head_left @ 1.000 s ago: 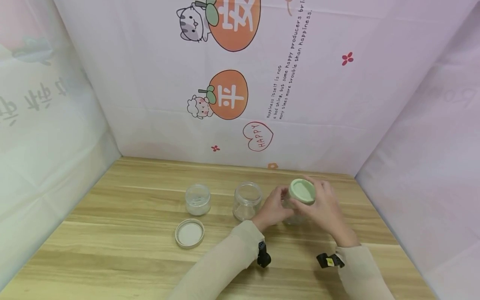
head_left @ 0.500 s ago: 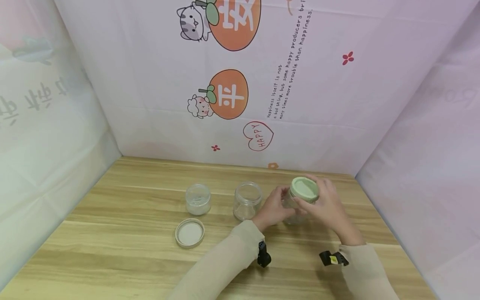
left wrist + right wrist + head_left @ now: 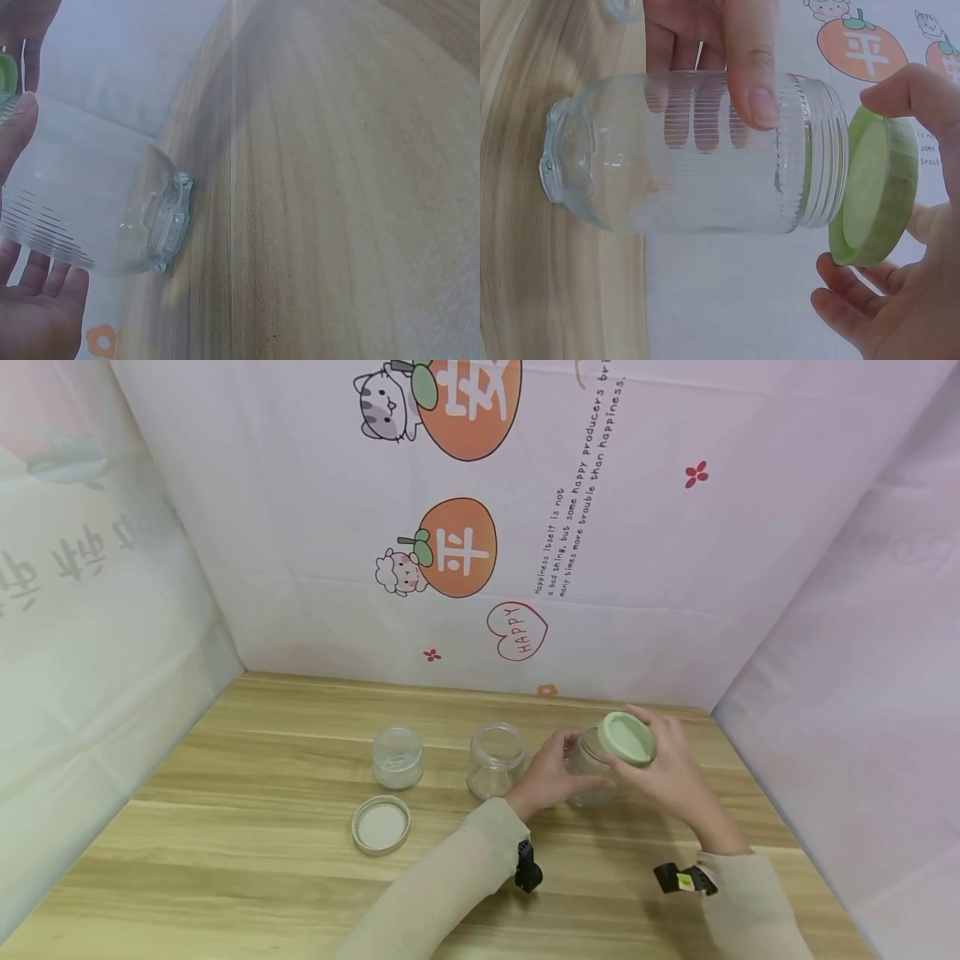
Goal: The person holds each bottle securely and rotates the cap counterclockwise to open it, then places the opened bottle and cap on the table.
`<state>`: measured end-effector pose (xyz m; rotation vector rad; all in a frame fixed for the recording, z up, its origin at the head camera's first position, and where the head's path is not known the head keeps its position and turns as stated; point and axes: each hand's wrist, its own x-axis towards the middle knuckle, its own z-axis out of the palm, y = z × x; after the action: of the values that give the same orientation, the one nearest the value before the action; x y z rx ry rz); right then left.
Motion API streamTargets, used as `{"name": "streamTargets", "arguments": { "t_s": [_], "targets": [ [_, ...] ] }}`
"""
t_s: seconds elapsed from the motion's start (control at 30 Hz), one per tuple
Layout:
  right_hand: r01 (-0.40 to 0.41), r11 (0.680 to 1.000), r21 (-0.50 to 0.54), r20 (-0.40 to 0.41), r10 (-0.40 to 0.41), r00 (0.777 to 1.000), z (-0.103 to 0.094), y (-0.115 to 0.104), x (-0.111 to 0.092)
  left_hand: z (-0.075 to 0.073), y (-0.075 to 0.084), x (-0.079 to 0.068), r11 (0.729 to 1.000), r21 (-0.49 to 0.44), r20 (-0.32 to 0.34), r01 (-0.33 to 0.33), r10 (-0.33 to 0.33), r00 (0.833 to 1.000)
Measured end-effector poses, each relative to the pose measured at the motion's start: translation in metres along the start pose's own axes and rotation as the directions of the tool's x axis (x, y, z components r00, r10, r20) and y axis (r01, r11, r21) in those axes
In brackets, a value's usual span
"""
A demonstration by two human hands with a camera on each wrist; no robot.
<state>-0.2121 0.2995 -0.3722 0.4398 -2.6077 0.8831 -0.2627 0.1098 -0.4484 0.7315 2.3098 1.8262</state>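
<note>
My left hand [image 3: 551,777] grips a clear ribbed glass jar [image 3: 705,180] around its side, thumb on the near face and fingers behind the glass. The jar stands upright on the table at the right. A light green lid [image 3: 627,739] is held by its rim in my right hand [image 3: 671,772]. In the right wrist view the lid [image 3: 877,187] sits tilted and off the jar's threaded mouth, close beside it. The left wrist view shows the jar's base [image 3: 172,225] at the wood surface, and only a bit of the green lid.
Left of my hands stands a second open glass jar [image 3: 495,764], with a smaller clear jar [image 3: 397,760] farther left. A round pale-rimmed lid [image 3: 381,825] lies on the wooden table [image 3: 225,860]. Printed cloth walls [image 3: 637,635] enclose the back and sides.
My right hand has moved right with the green lid, from over the jar's mouth to its right edge, baring the jar's rim. The left hand stays around the jar.
</note>
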Motion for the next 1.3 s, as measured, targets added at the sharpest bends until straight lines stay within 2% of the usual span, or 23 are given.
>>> {"name": "streamTargets", "arguments": {
  "t_s": [0.27,0.57,0.87,1.0,1.13,1.3],
  "targets": [
    [-0.042,0.999,-0.004,0.028,0.042,0.999,-0.006,-0.003,-0.003,-0.001,0.002,0.0,1.0,-0.004,-0.008,0.024,-0.024,1.0],
    [-0.018,1.0,0.023,0.026,0.017,1.0,-0.013,0.0,-0.01,0.001,0.001,0.0,0.999,0.013,-0.002,0.052,-0.052,0.999],
    [-0.06,0.992,0.114,0.134,0.044,0.99,-0.021,0.006,-0.015,0.001,0.001,0.001,0.998,0.017,-0.013,0.066,-0.065,0.998],
    [-0.034,0.991,0.128,0.184,0.01,0.983,-0.024,0.015,-0.018,0.002,0.0,0.001,0.998,0.025,-0.008,0.065,-0.065,0.998],
    [-0.012,0.994,0.113,0.21,-0.012,0.978,-0.024,0.02,-0.022,0.003,0.0,0.001,0.997,0.027,-0.012,0.067,-0.067,0.998],
    [-0.033,0.995,0.09,0.226,0.012,0.974,-0.026,0.022,-0.025,0.001,0.001,0.0,0.998,0.03,-0.02,0.062,-0.061,0.998]
  ]
}}
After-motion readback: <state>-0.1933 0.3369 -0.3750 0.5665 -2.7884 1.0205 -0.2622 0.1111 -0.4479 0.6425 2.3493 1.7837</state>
